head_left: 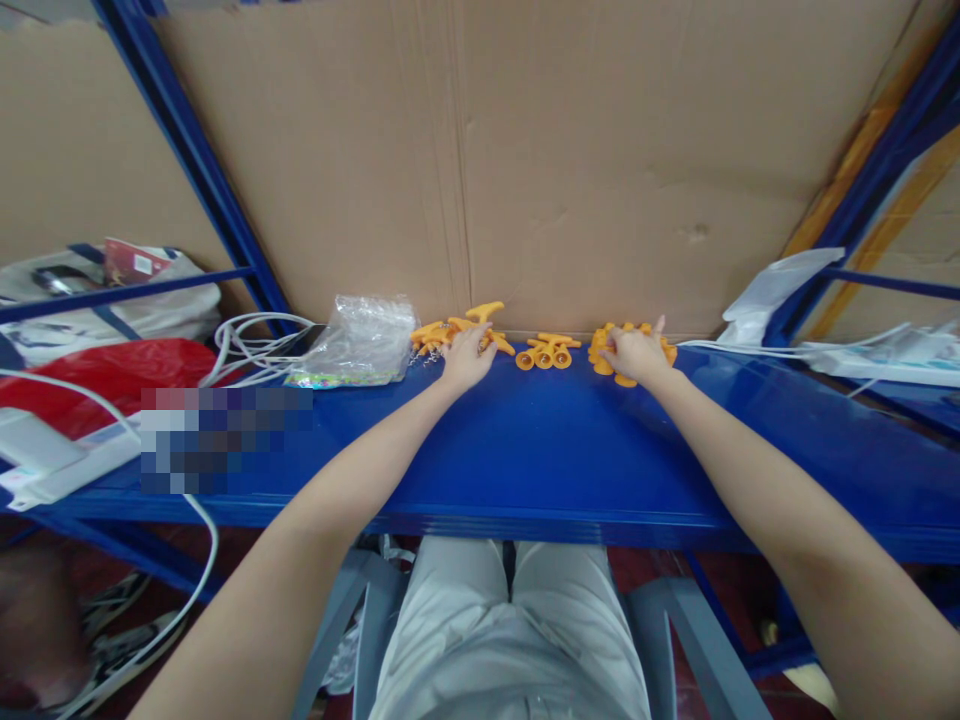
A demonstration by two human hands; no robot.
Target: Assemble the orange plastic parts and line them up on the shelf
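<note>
My left hand (469, 360) reaches into a loose pile of orange T-shaped pieces (429, 334) with small metal chains or rings among them. Its fingers are bent down around one of these pieces, partly hiding it. Over a tight cluster of orange round-ended pieces (624, 379) lies my right hand (642, 354), fingers curled onto them and one digit sticking up. What exactly its fingertips grip is hidden. Between the hands, a short row of orange cup-shaped pieces with T-handles (544, 355) rests with the open ends facing me.
The blue tabletop (517, 450) ends against a cardboard wall (570, 170). To the left are a clear plastic bag (364, 340), white cables (259, 335), a red bag (112, 375) and a power strip (75, 465). Blue posts and a white plastic bag (776, 295) stand right.
</note>
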